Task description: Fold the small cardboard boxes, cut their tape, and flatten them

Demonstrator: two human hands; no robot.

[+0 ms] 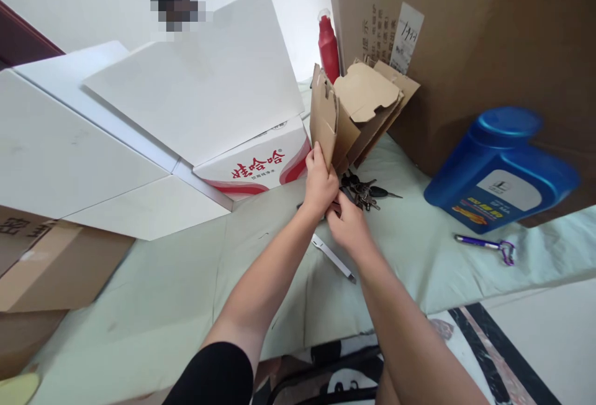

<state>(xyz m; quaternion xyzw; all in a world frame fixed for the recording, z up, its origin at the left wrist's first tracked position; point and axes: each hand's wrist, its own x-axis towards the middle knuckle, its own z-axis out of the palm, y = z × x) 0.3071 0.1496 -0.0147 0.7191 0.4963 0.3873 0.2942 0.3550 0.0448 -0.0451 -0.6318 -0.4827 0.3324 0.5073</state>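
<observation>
My left hand (321,186) is closed on the lower end of a folded piece of brown cardboard (325,113), which stands upright. Just below and to the right, my right hand (349,223) is closed close against the left one. Something small and dark shows between its fingers, too hidden to name. More folded cardboard pieces (367,91) lean behind the held one. A bunch of keys (365,191) lies beside my right hand on the pale green cloth (261,256). A slim white tool with a metal tip (333,258) rests below both hands.
To the left stand a white carton with red lettering (261,166), white panels (200,76) and brown boxes (65,262). A red bottle (328,48) is behind. On the right are a large brown carton (488,51), a blue jug (503,172) and a purple pen-like item (479,242).
</observation>
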